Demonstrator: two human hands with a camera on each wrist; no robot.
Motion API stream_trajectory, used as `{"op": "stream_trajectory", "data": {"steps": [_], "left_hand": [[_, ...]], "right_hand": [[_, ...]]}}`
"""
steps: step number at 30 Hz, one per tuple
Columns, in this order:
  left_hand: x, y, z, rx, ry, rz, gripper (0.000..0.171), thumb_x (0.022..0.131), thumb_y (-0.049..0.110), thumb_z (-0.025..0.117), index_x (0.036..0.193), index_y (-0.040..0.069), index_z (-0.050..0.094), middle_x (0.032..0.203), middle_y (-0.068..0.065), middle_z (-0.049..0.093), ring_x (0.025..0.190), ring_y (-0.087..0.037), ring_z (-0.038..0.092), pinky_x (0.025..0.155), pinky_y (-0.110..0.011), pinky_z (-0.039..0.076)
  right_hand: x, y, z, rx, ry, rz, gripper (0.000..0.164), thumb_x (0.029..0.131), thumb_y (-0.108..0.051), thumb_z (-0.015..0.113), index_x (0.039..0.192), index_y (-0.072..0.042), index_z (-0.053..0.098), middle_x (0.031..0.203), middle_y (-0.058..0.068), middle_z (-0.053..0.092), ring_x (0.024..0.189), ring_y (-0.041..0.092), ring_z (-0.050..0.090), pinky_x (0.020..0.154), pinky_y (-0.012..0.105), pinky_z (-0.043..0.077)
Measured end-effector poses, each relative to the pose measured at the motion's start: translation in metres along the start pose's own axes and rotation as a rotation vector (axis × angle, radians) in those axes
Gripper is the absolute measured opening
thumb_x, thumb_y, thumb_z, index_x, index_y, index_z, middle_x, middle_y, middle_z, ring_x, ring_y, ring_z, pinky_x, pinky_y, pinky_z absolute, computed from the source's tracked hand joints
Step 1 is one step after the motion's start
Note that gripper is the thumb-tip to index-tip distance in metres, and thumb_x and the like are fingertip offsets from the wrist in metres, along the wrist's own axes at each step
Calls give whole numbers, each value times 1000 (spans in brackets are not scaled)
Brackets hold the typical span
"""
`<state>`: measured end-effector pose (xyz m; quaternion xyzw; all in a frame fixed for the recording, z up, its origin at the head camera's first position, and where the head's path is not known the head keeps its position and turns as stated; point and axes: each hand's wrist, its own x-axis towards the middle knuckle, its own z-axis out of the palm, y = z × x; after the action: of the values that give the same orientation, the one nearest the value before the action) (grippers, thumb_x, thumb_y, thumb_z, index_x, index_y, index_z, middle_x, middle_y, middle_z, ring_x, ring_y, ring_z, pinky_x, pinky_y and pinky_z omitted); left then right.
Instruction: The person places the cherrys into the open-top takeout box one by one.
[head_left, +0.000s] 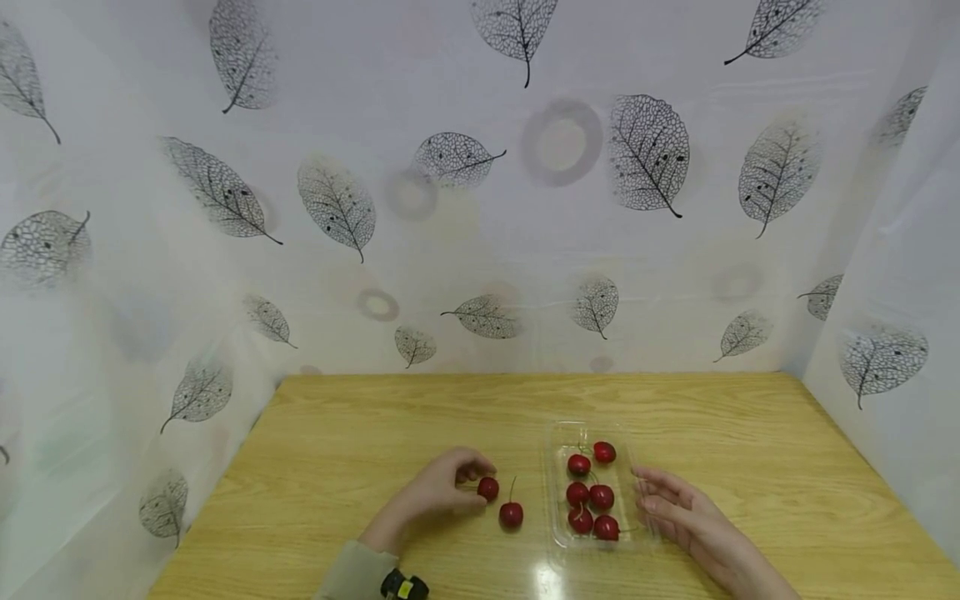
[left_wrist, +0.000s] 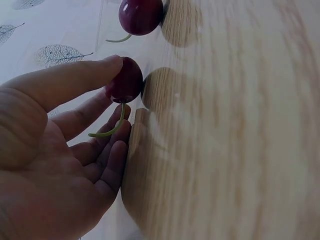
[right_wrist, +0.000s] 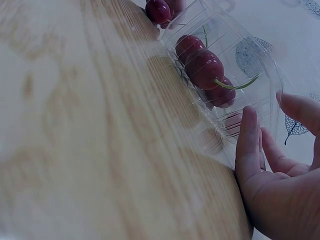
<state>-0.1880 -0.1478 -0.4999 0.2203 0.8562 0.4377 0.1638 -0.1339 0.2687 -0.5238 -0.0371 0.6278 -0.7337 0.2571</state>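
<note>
With thumb and fingers my left hand [head_left: 438,487] pinches a dark red cherry [left_wrist: 125,80], whose curved green stem points back toward the palm. Just beside it a second cherry [head_left: 511,515] sits on the table, its stem upright. To the right, a clear plastic box [head_left: 553,500] holds several red cherries [head_left: 602,497], some with stems. My right hand [head_left: 686,521] touches the box's right side with extended thumb and fingers. In the right wrist view, the right thumb [right_wrist: 248,132] lies against the box wall and another fingertip is right at the rim.
Both hands work over a wooden table [head_left: 360,417] with light grain. A pale leaf-patterned sheet [head_left: 480,233] hangs behind the table and along its sides. A dark band with a yellow patch [head_left: 405,587] is on the left wrist, below a light sleeve [head_left: 356,573].
</note>
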Motion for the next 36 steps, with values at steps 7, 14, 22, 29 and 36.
{"op": "stream_trajectory", "data": {"steps": [7, 14, 22, 29, 36], "left_hand": [[1, -1, 0, 4, -12, 24, 41, 83, 11, 85, 122, 13, 74, 118, -2, 70, 109, -15, 59, 99, -26, 51], [0, -1, 1, -17, -8, 8, 38, 84, 9, 84, 121, 13, 74, 118, -2, 69, 109, -17, 59, 99, -26, 51], [1, -2, 1, 13, 7, 13, 34, 87, 11, 83, 120, 11, 74, 117, -2, 70, 106, -13, 60, 95, -24, 51], [2, -2, 2, 2, 16, 14, 35, 86, 12, 82, 121, 11, 74, 115, -2, 70, 105, -13, 60, 93, -23, 51], [1, 0, 2, -25, 23, -8, 35, 87, 11, 80, 122, 11, 74, 116, -3, 70, 107, -16, 61, 94, -26, 51]], "right_hand": [[0, 0, 0, -6, 2, 2, 59, 113, -14, 49, 164, 3, 26, 133, -13, 60, 122, -2, 63, 105, 21, 55], [0, 0, 0, -13, 8, 9, 60, 113, -15, 49, 165, 3, 24, 134, -11, 58, 121, -2, 63, 105, 21, 56], [0, 0, -1, 9, -1, 4, 43, 113, -14, 49, 155, -18, 47, 132, -12, 59, 120, 0, 64, 103, 21, 56], [-1, 1, -2, 22, -2, 4, 36, 113, -14, 50, 144, -30, 55, 131, -14, 60, 119, 0, 65, 102, 21, 57], [-1, 1, -2, 18, -8, -1, 37, 113, -14, 49, 147, -28, 53, 131, -14, 60, 120, 0, 64, 103, 21, 56]]}}
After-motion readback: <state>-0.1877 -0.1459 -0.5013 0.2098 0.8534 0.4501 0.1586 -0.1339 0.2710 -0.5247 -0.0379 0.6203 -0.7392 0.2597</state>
